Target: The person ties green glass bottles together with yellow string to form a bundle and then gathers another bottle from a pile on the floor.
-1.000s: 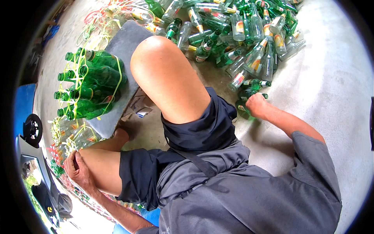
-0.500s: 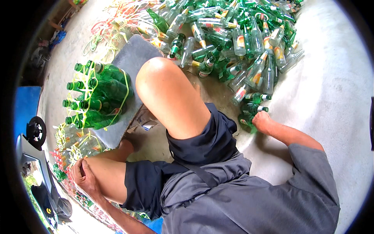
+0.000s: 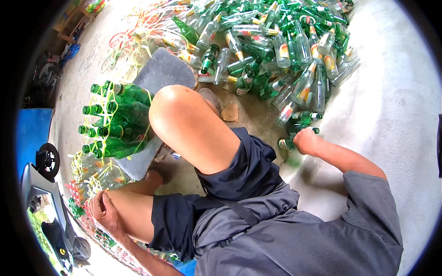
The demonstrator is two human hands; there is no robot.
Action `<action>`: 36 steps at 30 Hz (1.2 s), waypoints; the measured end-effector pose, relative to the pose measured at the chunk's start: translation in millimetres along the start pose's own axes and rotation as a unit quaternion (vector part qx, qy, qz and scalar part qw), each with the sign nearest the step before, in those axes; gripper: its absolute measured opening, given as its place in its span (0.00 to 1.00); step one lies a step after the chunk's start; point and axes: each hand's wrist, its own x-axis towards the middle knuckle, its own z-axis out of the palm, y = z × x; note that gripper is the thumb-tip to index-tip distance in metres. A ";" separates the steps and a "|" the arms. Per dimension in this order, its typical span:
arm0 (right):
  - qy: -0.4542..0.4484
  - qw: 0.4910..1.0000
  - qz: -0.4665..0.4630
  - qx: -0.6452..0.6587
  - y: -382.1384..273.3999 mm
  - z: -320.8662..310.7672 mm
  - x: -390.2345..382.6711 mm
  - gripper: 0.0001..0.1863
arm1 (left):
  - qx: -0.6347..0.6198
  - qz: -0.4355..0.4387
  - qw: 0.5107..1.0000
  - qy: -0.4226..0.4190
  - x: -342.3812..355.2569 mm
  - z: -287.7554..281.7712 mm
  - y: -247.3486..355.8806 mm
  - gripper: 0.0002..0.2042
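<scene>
On the floor at the right edge of the bottle heap, my right hand is closed round a green glass bottle lying on its side. The knuckles hide most of that bottle. Just beyond it lies another green bottle. My left hand rests loosely over my left knee, thumb apart from the fingers and nothing held in it. Upright between my legs and the far left stands a bundle of green bottles, bound with yellow-green plastic strap. A grey board lies beneath the bundle.
A large heap of loose green and clear bottles spreads across the far side. Tangled plastic straps lie left of it. More strapped bottles stand by my left knee. A motor scooter and a blue panel are at the left.
My right hand has shifted slightly left and covers more of the bottle. My raised knee has moved down and left in the picture, uncovering a foot. My left hand stays on the knee.
</scene>
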 end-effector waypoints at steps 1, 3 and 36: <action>0.012 1.000 0.001 0.013 1.1 -13.0 0.2 0.09 | -0.005 -0.004 1.000 -0.002 0.5 0.6 0.3 0.08; 0.030 0.999 0.007 0.030 5.3 -26.9 5.4 0.09 | -0.011 -0.012 1.000 -0.008 1.6 0.9 0.6 0.09; 0.264 0.939 0.121 0.183 57.5 -113.9 144.4 0.14 | 0.018 0.012 1.000 0.005 5.1 4.0 -5.3 0.07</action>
